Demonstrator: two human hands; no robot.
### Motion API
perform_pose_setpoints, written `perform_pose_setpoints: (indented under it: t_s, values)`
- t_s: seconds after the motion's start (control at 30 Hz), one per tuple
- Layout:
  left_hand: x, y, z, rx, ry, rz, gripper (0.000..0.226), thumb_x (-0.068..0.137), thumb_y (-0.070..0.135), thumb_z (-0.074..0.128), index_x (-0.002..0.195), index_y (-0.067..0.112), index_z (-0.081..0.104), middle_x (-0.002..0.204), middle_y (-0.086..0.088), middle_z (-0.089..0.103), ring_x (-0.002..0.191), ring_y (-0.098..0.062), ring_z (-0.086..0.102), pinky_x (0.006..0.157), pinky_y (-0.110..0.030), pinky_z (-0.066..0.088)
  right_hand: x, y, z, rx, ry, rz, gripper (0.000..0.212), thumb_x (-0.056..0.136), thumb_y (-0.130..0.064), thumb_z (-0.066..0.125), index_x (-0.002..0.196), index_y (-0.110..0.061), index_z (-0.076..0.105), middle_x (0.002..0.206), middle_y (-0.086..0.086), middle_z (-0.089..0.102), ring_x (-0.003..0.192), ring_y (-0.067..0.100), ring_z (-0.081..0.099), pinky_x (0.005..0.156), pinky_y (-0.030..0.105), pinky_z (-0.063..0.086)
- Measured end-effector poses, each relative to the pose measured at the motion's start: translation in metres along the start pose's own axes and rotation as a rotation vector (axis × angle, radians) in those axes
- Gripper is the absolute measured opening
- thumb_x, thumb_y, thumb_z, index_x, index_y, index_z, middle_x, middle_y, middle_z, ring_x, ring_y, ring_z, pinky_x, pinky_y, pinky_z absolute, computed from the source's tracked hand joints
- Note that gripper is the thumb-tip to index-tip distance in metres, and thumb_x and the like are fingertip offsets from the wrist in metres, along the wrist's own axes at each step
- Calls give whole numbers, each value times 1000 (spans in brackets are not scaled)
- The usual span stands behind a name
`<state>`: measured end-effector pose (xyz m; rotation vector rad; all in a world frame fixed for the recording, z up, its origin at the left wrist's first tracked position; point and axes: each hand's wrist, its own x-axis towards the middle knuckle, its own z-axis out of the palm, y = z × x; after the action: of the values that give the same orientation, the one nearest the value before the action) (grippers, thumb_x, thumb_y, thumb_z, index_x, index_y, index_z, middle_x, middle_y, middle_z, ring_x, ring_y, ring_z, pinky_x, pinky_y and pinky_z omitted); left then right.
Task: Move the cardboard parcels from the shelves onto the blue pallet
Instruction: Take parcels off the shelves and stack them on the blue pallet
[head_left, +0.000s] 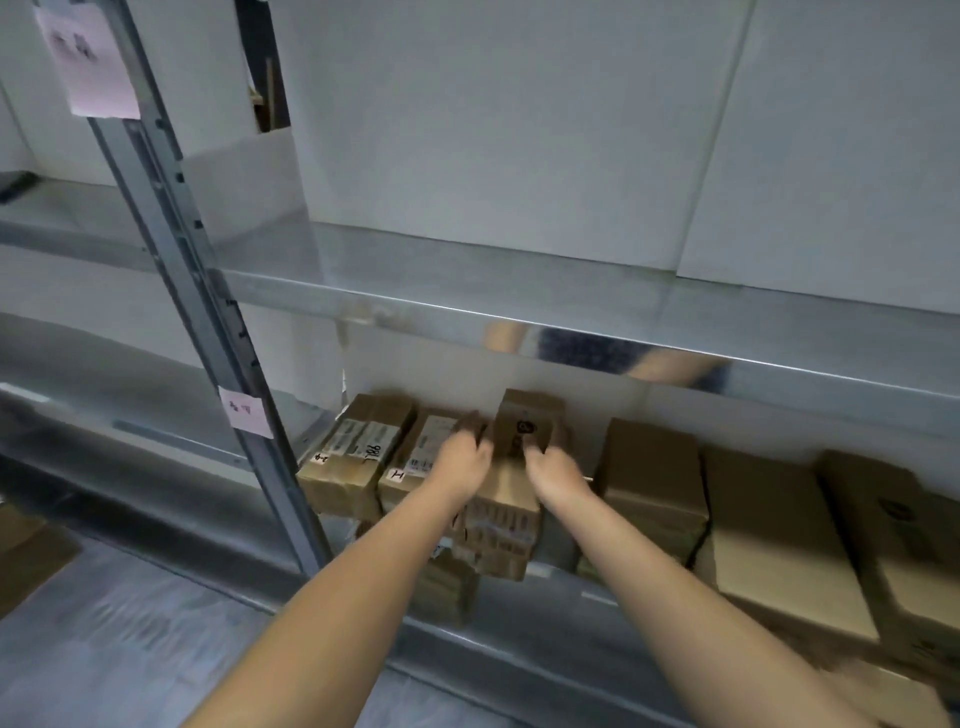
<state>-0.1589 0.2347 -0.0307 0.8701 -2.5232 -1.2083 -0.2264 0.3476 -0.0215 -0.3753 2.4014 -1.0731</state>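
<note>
Left hand (464, 457) and right hand (555, 472) clasp centre parcel (511, 501) by opposite sides at shelf (519, 618) front edge; two-handed likely for steady pull-out. Neighbour parcels (652, 467) untouched. Blue pallet not visible.

Brown parcels (654, 467), grey shelves (571, 312)
Left parcels bear white barcoded labels (358, 439); pink notes (247, 413) on grey post (166, 208); white boxes (493, 130) above.
</note>
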Motion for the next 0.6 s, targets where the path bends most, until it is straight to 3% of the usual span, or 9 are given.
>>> perform_pose_setpoints:
  t_s: [0.07, 0.13, 0.2, 0.3, 0.4, 0.47, 0.53, 0.6]
  values:
    - [10, -7, 7, -88, -70, -22, 42, 105, 27, 42, 141, 7, 48, 140, -19, 54, 130, -34, 50, 100, -30, 38, 5, 3, 10, 67, 23, 48, 69, 102, -42, 36, 156, -9, 7, 151, 19, 39, 130, 36, 48, 102, 33, 38]
    - [17, -14, 12, -165, -135, -98, 50, 104, 41, 40, 145, 12, 46, 145, -17, 51, 134, -33, 46, 104, -31, 36, 7, 7, 17, 172, 55, 85, 74, 101, -47, 38, 156, -17, 0, 155, 15, 34, 134, 35, 43, 107, 35, 36]
    - [20, -21, 17, -280, -169, -207, 60, 100, 54, 42, 145, 15, 47, 146, -14, 51, 132, -30, 47, 104, -33, 35, 11, 11, 22, 303, 77, 140, 72, 99, -54, 38, 156, -20, 9, 154, 12, 37, 134, 33, 43, 109, 39, 35]
    - [17, -27, 24, -484, -176, -337, 68, 93, 64, 47, 143, 18, 50, 142, -9, 54, 114, -21, 52, 91, -29, 31, 14, 13, 28, 502, 74, 203, 69, 97, -57, 38, 153, -19, 23, 147, 11, 45, 128, 32, 48, 109, 44, 37]
    - [17, -27, 23, -509, -195, -362, 72, 90, 66, 49, 144, 18, 48, 144, -10, 52, 126, -28, 50, 96, -34, 34, 11, 8, 29, 584, 74, 223, 66, 96, -57, 41, 149, -20, 32, 141, 13, 51, 123, 33, 52, 106, 48, 41]
    - [12, -22, 19, -512, -196, -360, 72, 90, 66, 49, 142, 16, 51, 136, -11, 59, 122, -29, 54, 99, -37, 42, 4, 3, 24, 596, 57, 232, 62, 96, -56, 42, 145, -18, 38, 133, 14, 57, 116, 34, 57, 102, 49, 45]
    - [1, -14, 12, -569, -186, -343, 65, 92, 64, 49, 134, 15, 57, 113, -6, 69, 102, -22, 64, 78, -33, 49, -4, -3, 18, 594, 47, 228, 59, 97, -55, 42, 140, -15, 44, 126, 15, 61, 110, 33, 60, 100, 49, 47]
    - [-12, -4, 2, -617, -177, -328, 60, 92, 62, 49, 128, 15, 60, 102, -4, 71, 92, -20, 67, 65, -29, 46, -17, -8, 12, 612, 33, 221, 57, 97, -54, 40, 136, -13, 47, 120, 15, 63, 107, 33, 61, 99, 48, 48]
